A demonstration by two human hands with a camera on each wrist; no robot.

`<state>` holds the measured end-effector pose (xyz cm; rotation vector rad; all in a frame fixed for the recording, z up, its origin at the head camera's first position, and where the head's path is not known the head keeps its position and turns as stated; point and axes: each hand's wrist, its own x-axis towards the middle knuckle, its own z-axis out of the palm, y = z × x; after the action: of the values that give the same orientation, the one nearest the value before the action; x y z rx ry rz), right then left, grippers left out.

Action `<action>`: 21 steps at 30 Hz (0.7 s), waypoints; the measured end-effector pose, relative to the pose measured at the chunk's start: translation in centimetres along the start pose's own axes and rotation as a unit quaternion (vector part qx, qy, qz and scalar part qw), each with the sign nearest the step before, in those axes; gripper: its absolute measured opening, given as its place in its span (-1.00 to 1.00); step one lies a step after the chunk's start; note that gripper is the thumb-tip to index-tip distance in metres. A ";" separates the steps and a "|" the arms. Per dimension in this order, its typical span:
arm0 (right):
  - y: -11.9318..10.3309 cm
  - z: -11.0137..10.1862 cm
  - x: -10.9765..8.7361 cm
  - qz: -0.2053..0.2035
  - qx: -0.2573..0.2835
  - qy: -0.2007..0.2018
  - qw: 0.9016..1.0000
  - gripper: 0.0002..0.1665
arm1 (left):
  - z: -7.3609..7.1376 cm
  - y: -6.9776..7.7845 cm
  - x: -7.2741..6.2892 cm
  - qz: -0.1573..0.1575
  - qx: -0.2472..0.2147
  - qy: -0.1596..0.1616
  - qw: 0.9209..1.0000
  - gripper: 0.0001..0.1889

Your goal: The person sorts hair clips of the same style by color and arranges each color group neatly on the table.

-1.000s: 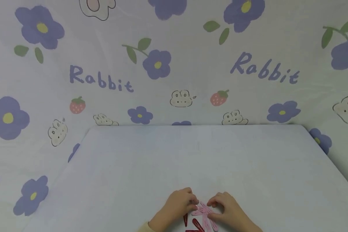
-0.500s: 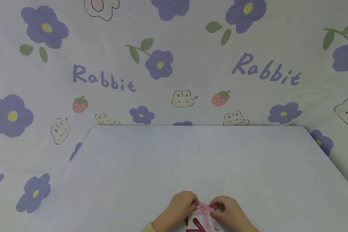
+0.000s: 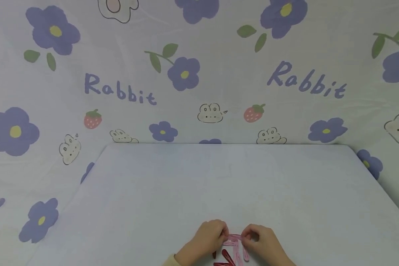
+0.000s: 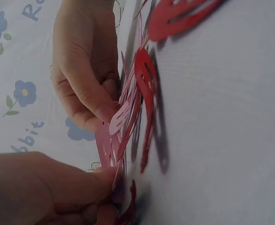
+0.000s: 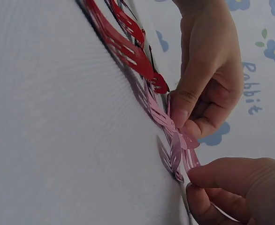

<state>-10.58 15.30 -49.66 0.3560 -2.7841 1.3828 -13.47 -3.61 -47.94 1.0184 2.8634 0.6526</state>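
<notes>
In the head view, my left hand and right hand meet over a small group of hair clips at the near edge. Between their fingertips a pink hair clip lies crosswise, pinched at both ends. The right wrist view shows this pink snap clip between the right thumb and fingers and the left fingertips. More pink clips lie just below it, overlapping one another. Red hair clips lie nearer, beside the left hand, partly cut off by the frame.
A white table stretches away behind the hands. A white cloth printed with purple flowers, rabbits and strawberries hangs behind and at the sides.
The upper pink clip has turned from slanting to nearly level between the hands. The right hand's fingertips have closed in on its end. The head view has shifted slightly.
</notes>
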 end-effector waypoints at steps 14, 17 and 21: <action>-0.1 0.2 0.1 0.063 0.019 0.047 0.997 -0.80 | -0.3 -1.5 0.1 -0.030 -0.200 0.032 0.979 -0.89; -0.1 0.4 0.2 0.074 0.027 0.051 0.996 -0.81 | -0.8 -1.8 0.1 -0.037 -0.222 0.042 0.974 -0.94; -0.3 0.8 0.3 0.104 0.067 0.045 0.991 -0.92 | -1.1 -2.3 0.3 -0.050 -0.230 0.049 0.971 -0.88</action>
<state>-10.70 14.41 -49.88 0.0042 -2.7268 1.5901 -15.29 -5.46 -47.82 0.7807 2.6175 1.3079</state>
